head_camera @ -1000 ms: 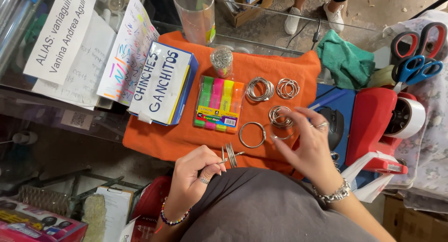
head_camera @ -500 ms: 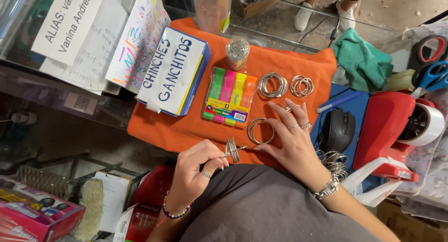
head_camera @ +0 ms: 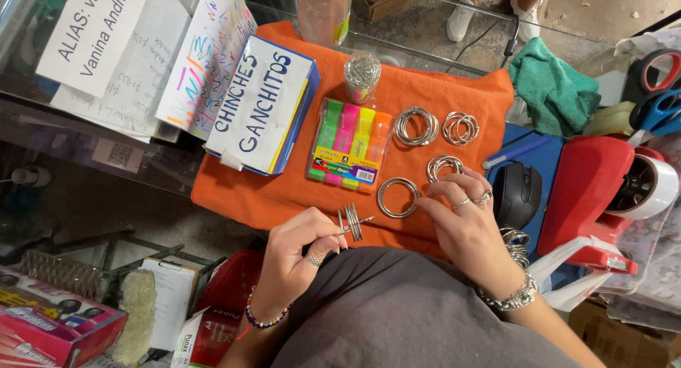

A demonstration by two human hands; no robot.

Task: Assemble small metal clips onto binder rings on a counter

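Seen from the head camera, looking straight down, an orange cloth covers part of a glass counter, and everything below is placed relative to that cloth.

At the cloth's near edge, the left hand pinches a small bunch of metal binder rings between thumb and fingertips, fingers closed on them; the rings stand on edge, bunched together, just above the cloth. A beaded bracelet circles that wrist.

To the right along the same near edge, the right hand rests on the cloth with fingers spread, fingertips touching a single metal ring that lies flat. The hand holds nothing closed; it wears finger rings and a silver bracelet.

Just beyond the right hand's fingertips lies a small heap of rings. Farther back on the cloth sit two more ring piles, side by side.

In the middle of the cloth lies a pack of four highlighters, green, pink, yellow and orange. Behind it stands a small clear jar of paper clips.

On the cloth's left side rests a blue box with a hand-lettered white label.

Off the cloth's right edge lie a black computer mouse, a red tape dispenser and a teal rag.
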